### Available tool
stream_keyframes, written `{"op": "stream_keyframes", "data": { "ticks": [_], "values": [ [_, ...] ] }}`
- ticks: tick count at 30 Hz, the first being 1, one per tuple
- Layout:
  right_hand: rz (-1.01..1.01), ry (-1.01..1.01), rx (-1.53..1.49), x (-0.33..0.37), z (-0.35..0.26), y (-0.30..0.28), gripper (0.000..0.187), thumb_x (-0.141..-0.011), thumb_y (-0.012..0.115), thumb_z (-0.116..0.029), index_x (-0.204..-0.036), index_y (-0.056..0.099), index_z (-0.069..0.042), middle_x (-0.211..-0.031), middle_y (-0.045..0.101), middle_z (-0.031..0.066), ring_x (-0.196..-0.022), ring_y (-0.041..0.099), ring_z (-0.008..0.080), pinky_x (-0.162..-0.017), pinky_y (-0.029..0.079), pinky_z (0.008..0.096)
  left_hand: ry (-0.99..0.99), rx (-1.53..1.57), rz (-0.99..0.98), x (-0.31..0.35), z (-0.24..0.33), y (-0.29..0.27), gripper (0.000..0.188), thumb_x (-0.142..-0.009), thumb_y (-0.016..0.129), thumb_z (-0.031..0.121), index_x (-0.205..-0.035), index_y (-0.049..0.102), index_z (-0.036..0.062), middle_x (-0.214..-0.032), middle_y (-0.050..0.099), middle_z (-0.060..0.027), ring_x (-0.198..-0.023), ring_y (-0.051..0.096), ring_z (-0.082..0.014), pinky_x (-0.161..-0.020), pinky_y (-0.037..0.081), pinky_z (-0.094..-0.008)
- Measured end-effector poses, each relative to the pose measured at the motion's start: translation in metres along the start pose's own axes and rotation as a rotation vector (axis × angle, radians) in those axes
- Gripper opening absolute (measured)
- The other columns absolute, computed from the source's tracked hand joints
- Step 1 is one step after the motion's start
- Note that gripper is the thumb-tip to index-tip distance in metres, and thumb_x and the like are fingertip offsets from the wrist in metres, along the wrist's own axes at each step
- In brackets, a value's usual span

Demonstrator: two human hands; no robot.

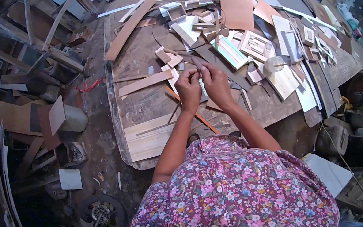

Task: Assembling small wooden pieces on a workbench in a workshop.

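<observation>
Both my hands meet over the near middle of a wooden work table (143, 112). My left hand (189, 91) is closed, its thumb and fingers pinched together. Beside it, my right hand (216, 86) is closed too, its thumb against the fingers. Between the fingertips a small brownish piece (196, 61) sticks up; its kind is too small to make out. Just left of the hands lies a flat wooden strip (146, 82), with small wooden blocks (168, 57) beyond it. A thin orange strip (198, 116) runs beneath my left forearm.
Wood offcuts cover the table's far and right parts, with a carved wooden frame (256, 46), a turquoise-edged box (231, 52), a clear plastic tub (273, 64) and a brown sheet (238, 10). A pale board (150, 140) lies near left. Scrap wood and a wheel (101, 215) crowd the floor.
</observation>
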State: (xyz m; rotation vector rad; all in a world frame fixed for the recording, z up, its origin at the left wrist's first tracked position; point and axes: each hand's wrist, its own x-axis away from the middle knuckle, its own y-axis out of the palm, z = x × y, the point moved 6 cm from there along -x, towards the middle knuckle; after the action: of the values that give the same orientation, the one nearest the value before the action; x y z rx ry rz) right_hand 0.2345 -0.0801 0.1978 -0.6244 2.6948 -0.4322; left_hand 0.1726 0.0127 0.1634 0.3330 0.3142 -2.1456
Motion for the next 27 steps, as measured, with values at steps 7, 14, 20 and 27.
{"op": "stream_keyframes", "data": {
  "ticks": [7,14,20,27],
  "values": [
    [0.000,0.010,-0.002,-0.005,0.003,-0.004,0.027,-0.084,0.045,-0.018,-0.097,0.059,0.001,-0.077,0.057,0.0245,-0.070,0.059,0.0361,-0.058,0.046,0.0393,0.055,-0.034,-0.027,0.000,0.009,0.005,0.003,-0.074,0.057,0.000,-0.075,0.057,-0.0020,-0.065,0.059,-0.0116,-0.056,0.055,-0.0165,-0.053,0.043,-0.0281],
    [0.081,-0.114,-0.035,0.010,-0.007,-0.005,0.026,-0.084,0.046,-0.015,-0.097,0.058,0.005,-0.063,0.057,0.0198,-0.054,0.057,0.0234,-0.052,0.043,0.0335,-0.029,-0.130,-0.029,0.000,0.006,-0.003,0.005,-0.076,0.055,0.000,-0.077,0.058,-0.0037,-0.067,0.059,-0.0101,-0.061,0.057,-0.0147,-0.057,0.045,-0.0278],
    [0.027,0.000,-0.102,0.007,-0.006,-0.008,0.028,-0.085,0.045,-0.016,-0.099,0.058,0.005,-0.057,0.055,0.0138,-0.051,0.052,0.0149,-0.047,0.040,0.0306,-0.044,0.138,-0.010,-0.007,-0.001,0.005,0.004,-0.075,0.056,-0.002,-0.077,0.059,-0.0030,-0.065,0.059,-0.0082,-0.060,0.056,-0.0112,-0.054,0.044,-0.0248],
    [0.055,-0.079,-0.085,-0.005,-0.001,-0.013,0.029,-0.085,0.045,-0.017,-0.097,0.057,0.007,-0.058,0.056,0.0140,-0.054,0.054,0.0157,-0.049,0.040,0.0312,0.002,0.026,-0.058,0.000,0.021,0.011,0.004,-0.072,0.056,-0.001,-0.074,0.058,-0.0020,-0.064,0.059,-0.0102,-0.057,0.056,-0.0159,-0.053,0.043,-0.0278]
  ]
}}
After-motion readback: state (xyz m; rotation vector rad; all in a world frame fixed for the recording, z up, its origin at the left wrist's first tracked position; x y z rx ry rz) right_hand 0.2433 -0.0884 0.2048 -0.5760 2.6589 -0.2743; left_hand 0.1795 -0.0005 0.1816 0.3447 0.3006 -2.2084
